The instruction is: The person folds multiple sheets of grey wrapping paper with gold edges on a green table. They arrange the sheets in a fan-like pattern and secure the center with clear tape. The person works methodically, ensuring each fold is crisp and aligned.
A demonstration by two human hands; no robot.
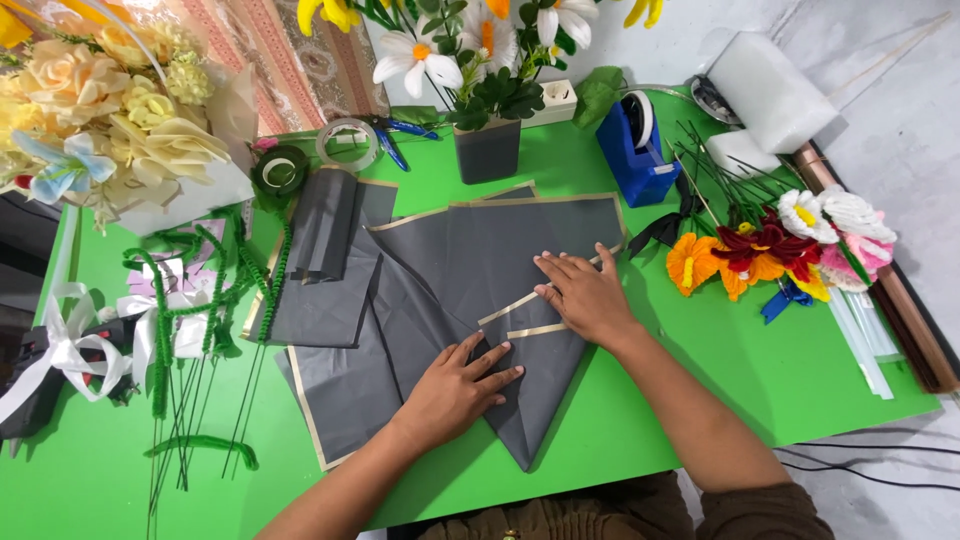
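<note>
Green table [700,390]: grey wrapping sheets [470,260], blue tape dispenser [636,152].

Cream bouquet [110,100] and white daisies [470,40] cut off by top edge.

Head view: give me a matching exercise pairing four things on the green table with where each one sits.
Things:
1. tape dispenser
2. grey wrapping sheet
3. handmade flowers
4. white ribbon bow

Places:
A. far left edge of the table
B. under both hands, left hand and right hand
C. right side, lying flat
D. back, right of the dark vase

Pairs: 1-D, 2-B, 3-C, 4-A
</note>
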